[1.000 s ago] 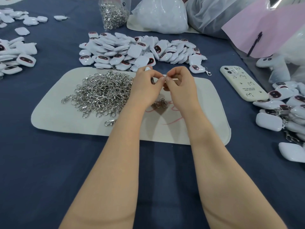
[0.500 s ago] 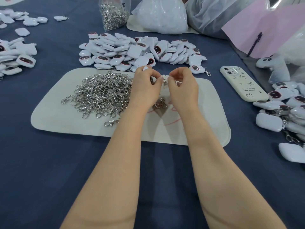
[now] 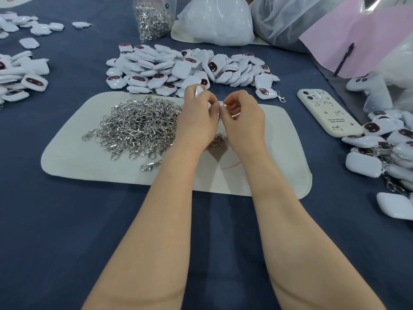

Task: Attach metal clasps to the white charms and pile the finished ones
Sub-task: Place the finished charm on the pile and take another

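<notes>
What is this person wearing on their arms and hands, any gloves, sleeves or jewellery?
Nothing visible. The left forearm and right forearm are bare to the frame's edge, no sleeve in view. The left hand and right hand wear no gloves; no ring, watch or bracelet shows from this side.
</notes>
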Tool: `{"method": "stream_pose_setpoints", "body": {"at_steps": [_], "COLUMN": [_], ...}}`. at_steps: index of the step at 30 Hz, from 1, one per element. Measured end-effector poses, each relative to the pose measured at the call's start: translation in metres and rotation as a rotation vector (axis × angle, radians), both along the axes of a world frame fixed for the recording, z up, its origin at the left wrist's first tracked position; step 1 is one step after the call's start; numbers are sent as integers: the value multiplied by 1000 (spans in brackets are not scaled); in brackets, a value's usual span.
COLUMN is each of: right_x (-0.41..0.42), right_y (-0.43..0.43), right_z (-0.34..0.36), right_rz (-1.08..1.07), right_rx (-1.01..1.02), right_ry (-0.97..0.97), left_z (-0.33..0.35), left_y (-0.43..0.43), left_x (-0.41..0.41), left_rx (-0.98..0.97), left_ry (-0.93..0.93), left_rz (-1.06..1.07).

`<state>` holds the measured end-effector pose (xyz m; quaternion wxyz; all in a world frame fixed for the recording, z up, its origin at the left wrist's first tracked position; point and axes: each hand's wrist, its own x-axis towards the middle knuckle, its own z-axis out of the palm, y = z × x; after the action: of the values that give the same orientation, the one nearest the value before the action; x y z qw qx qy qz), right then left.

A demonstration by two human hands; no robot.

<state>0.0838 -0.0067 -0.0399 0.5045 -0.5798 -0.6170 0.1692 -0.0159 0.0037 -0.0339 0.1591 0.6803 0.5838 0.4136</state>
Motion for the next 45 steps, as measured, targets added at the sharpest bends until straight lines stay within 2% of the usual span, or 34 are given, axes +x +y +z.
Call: {"method": "stream_pose_setpoints", "body": {"at_steps": [14,21,37,39,45], "right_x": [1,2,5,6,8], "right_y": [2,2,0,0,1], "right_z": [-2,-1,-2,-2,0], "right_rz": [16,137,132,99,14], "right_rx": [9,-90,-52,-47,-42], "right_ry": [6,92,89,116,139], "left_z": [0,0,-1,0,6], "left_y": [-1,1,1,0,-8], "left_x": [0,-1,-4,-4,-3], "left_rx": [8,5,-58,-55,-134], "left_ry": [44,-10,-81,-120,-434], "left_rz": [-14,-19,-67,-69,-120]}}
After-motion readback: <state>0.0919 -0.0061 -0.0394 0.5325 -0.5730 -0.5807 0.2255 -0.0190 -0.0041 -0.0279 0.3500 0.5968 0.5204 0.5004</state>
